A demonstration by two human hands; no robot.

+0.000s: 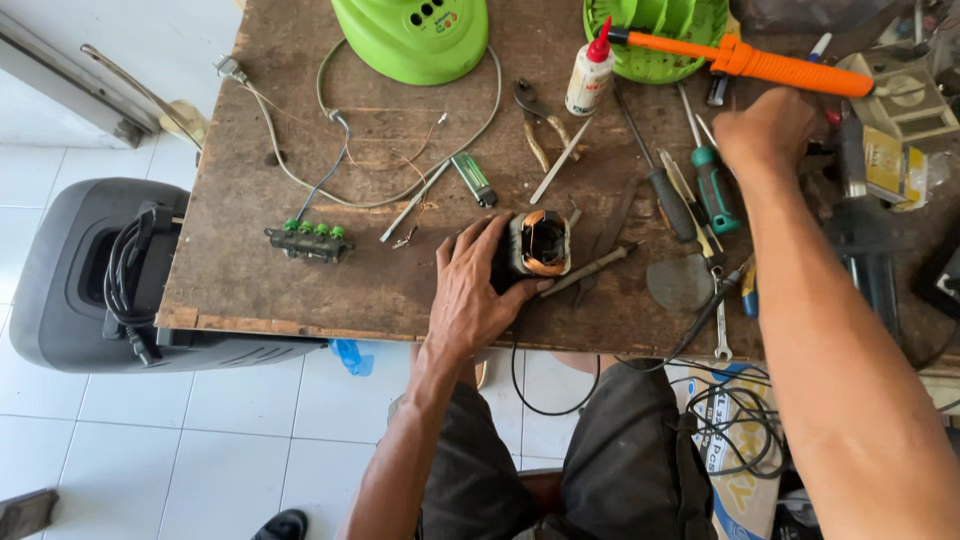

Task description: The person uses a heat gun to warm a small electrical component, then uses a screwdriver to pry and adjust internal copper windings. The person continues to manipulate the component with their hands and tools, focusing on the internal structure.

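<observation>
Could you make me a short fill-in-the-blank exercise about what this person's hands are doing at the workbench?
1. The left hand rests on a motor stator wound with ____ coloured wire.
2. The right hand holds a soldering iron whose handle is ____.
3. The glue bottle has a ____ cap.
4. The push-button switch block has four ____ buttons.

Missing words: copper; orange; red; green

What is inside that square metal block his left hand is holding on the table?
Inside the metal block, copper-coloured wire coils line a dark round hollow. The left hand wraps its near-left side, so that side and whatever lies beneath the block on the wooden table are hidden.
</observation>
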